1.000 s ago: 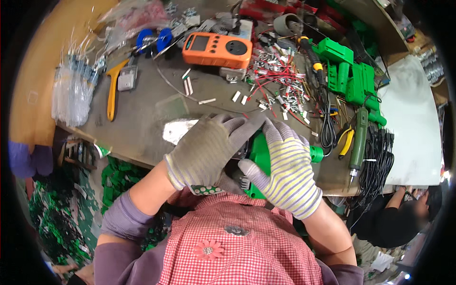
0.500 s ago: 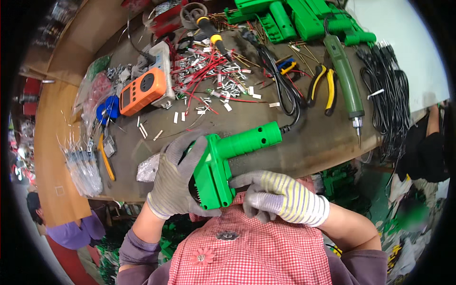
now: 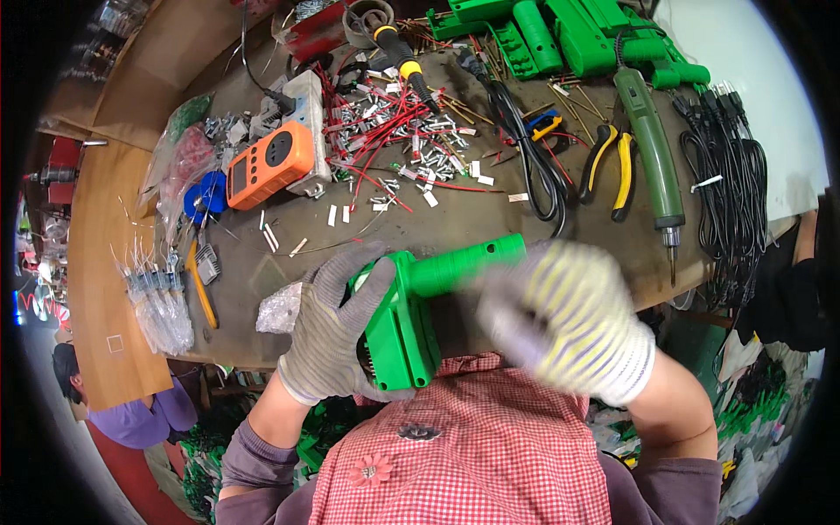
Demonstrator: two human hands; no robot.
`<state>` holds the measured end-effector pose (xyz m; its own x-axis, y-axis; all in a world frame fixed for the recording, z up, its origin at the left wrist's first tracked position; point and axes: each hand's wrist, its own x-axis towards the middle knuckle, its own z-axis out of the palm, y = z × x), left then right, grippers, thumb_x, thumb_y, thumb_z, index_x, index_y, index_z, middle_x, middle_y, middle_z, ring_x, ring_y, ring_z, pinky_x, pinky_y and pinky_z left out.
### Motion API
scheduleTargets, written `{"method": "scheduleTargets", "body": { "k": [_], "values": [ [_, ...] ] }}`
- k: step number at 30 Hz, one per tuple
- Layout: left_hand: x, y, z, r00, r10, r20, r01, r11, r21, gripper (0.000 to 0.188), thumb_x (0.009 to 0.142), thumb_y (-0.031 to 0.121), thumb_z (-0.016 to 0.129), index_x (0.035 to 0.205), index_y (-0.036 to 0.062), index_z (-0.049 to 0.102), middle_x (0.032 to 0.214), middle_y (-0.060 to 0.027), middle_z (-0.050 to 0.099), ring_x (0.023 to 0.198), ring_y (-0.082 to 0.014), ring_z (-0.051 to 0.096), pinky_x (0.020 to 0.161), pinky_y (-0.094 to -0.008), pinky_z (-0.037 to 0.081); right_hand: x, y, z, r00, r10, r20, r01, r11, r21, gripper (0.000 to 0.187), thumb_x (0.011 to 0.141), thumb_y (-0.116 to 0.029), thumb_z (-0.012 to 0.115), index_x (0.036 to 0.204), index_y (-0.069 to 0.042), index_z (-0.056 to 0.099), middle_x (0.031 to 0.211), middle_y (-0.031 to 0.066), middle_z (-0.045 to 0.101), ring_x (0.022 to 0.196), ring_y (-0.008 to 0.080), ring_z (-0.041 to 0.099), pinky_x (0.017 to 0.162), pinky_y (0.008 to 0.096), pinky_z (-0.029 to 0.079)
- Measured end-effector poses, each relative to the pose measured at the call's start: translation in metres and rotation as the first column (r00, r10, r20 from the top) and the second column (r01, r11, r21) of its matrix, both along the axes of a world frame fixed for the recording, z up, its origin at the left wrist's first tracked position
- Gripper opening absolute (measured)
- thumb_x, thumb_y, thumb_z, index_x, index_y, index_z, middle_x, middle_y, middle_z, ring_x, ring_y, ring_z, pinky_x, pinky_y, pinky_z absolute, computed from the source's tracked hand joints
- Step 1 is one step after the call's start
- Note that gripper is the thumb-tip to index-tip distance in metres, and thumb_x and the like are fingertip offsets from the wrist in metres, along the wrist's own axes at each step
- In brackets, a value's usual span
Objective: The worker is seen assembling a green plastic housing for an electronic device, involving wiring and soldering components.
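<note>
My left hand point(image 3: 325, 337), in a striped work glove, is wrapped round the broad end of a green plastic tool housing point(image 3: 411, 346) above the table's front edge. The housing's ribbed cylindrical handle points right and slightly away from me. Metal teeth or pins show at its left edge, partly hidden by my fingers. My right hand point(image 3: 577, 315), gloved too, is beside the handle's right end and smeared by motion. Its fingers are too blurred to read. A black power cord point(image 3: 529, 157) runs down behind my right hand, which hides where it ends.
Red wires and small connectors point(image 3: 402, 131) litter the middle of the table point(image 3: 472, 214). An orange meter point(image 3: 271, 164) lies left of them. Yellow-black pliers point(image 3: 623, 175), a green electric screwdriver point(image 3: 647, 140) and bundled black cords point(image 3: 726, 201) lie right. Green housings point(image 3: 560, 39) are piled at the back.
My right hand has moved right and away from me, from beside the housing's lower body to the handle's end. My left hand keeps hold of the housing. The view has shifted slightly.
</note>
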<state>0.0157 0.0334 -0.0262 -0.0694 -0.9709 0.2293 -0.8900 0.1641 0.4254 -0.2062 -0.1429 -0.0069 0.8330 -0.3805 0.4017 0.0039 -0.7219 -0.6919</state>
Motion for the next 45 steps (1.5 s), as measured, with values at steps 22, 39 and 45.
{"method": "scheduleTargets", "body": {
  "k": [22,39,45],
  "values": [
    [-0.046,-0.031,0.100,0.091,0.629,-0.772,-0.291,0.758,0.583,0.124,0.074,0.074,0.071,0.156,-0.0057,0.023,0.162,-0.0212,0.029,0.150,-0.0377,0.027,0.117,-0.0547,0.030,0.067,-0.020,-0.042,0.954,-0.166,-0.249,0.099,0.960,-0.262,0.038,0.096,-0.038,0.055,0.079,-0.007,0.070,0.067,0.0183,0.068,0.061,0.0371,0.067,0.054,0.0492,0.053],
    [-0.025,-0.064,0.040,0.973,0.221,0.072,-0.211,0.968,-0.135,0.041,0.092,0.011,0.060,0.131,-0.0011,0.056,0.120,-0.0233,0.061,0.115,-0.0398,0.057,0.099,-0.0444,0.045,0.071,-0.026,-0.023,0.893,-0.034,-0.448,-0.087,0.966,-0.245,0.043,0.097,-0.037,0.051,0.076,-0.006,0.073,0.073,0.0203,0.070,0.073,0.0390,0.069,0.068,0.0496,0.055],
    [-0.025,-0.055,0.008,0.953,0.303,0.016,-0.303,0.953,-0.026,0.020,0.093,0.008,0.058,0.111,0.0010,0.064,0.094,-0.0206,0.064,0.087,-0.0407,0.061,0.078,-0.0480,0.049,0.066,-0.050,-0.029,0.860,0.130,-0.494,-0.230,0.962,-0.148,0.037,0.098,-0.036,0.053,0.089,-0.003,0.070,0.079,0.0216,0.069,0.075,0.0420,0.068,0.069,0.0508,0.054]
  ]
}}
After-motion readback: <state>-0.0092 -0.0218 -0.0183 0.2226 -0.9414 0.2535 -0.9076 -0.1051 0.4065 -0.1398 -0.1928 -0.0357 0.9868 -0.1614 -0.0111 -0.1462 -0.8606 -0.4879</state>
